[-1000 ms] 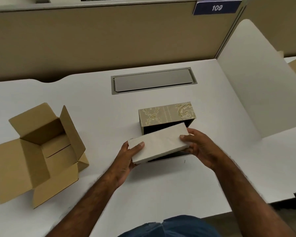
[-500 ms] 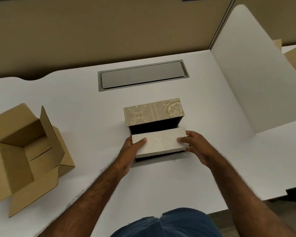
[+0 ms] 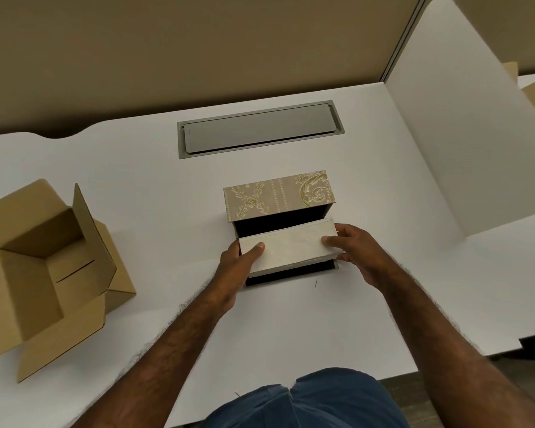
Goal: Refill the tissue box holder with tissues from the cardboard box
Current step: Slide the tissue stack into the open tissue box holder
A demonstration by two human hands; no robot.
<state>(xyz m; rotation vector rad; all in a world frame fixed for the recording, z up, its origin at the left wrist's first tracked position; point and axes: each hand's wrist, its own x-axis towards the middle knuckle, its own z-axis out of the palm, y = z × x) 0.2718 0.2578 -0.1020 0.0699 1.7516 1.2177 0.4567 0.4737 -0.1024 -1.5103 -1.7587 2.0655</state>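
The tissue box holder [image 3: 278, 194] stands open in the middle of the white desk, gold-patterned outside, black inside. A pale stack of tissues [image 3: 291, 247] lies level across its open cavity, partly sunk in. My left hand [image 3: 238, 267] grips the stack's left end with the thumb on top. My right hand [image 3: 357, 251] grips its right end. The brown cardboard box [image 3: 50, 267] sits at the desk's left with its flaps open; no tissues show inside it.
A grey cable hatch [image 3: 260, 129] is set into the desk [image 3: 136, 186] behind the holder. A white divider panel [image 3: 464, 125] stands at the right, and a tan partition wall runs along the back. The desk's front edge is close to my body.
Both hands have lowered the tissue stack from a tilt above the holder to lie level in its opening. The camera has tipped downward.
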